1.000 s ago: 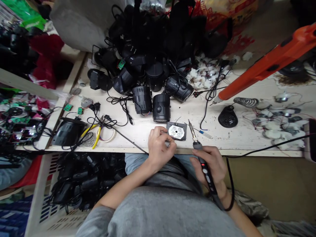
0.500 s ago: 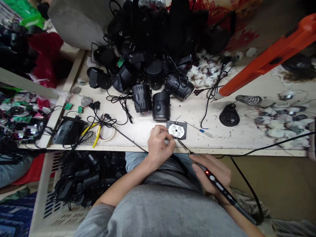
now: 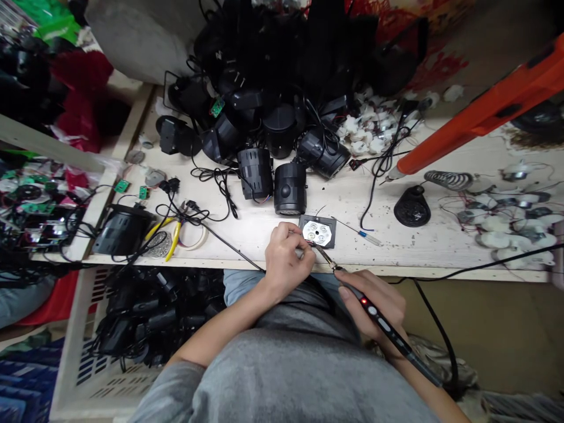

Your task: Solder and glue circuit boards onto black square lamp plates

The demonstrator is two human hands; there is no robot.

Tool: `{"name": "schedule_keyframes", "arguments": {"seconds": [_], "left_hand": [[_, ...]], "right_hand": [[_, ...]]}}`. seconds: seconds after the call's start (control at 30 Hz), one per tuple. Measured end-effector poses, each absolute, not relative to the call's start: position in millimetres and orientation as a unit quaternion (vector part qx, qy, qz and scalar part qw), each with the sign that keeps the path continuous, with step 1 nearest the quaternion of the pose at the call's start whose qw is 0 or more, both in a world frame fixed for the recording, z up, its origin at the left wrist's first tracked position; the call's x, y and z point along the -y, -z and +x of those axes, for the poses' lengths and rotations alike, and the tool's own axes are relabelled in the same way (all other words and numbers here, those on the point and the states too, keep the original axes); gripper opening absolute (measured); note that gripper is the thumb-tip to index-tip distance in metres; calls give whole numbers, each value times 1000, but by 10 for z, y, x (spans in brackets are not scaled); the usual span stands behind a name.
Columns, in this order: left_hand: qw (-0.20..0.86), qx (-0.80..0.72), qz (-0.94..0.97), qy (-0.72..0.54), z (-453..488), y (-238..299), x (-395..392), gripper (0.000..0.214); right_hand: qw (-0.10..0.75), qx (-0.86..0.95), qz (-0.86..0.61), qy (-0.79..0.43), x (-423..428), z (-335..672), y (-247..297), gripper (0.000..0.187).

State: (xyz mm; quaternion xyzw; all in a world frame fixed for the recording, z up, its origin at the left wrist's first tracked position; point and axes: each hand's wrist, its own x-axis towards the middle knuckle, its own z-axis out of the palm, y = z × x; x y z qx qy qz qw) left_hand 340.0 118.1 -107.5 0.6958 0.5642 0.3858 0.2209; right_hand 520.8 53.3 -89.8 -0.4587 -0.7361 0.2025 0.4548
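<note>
At the worktop's front edge (image 3: 418, 271), the right hand (image 3: 378, 294) is gripping a soldering iron (image 3: 388, 329), the left (image 3: 285, 252) apparently pinching wire (image 3: 309, 241), LED plate (image 3: 326, 233) seemingly unfinished.

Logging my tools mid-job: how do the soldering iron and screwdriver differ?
The soldering iron is in the right hand; the screwdriver lies on the bench. The iron's handle is dark with a red light; the screwdriver's is pale with a blue band. The iron looks longer than the screwdriver. Both are slender.

Mottled grey top (image 3: 273, 376), short sleeve (image 3: 183, 379), pale blue trousers (image 3: 238, 288)
</note>
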Motion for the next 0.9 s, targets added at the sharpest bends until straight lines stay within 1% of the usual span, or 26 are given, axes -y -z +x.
{"name": "schedule_keyframes", "arguments": {"seconds": [0.5, 0.73, 0.9], "left_hand": [[229, -565, 692, -386, 3401, 1065, -1185, 12], [236, -565, 688, -390, 3403, 1066, -1185, 12], [242, -576, 687, -371, 3401, 1068, -1183, 12]], "right_hand": [[464, 728, -466, -192, -542, 5190, 911, 30], [448, 745, -461, -178, -524, 5213, 902, 26], [468, 739, -450, -176, -483, 5253, 885, 29]]}}
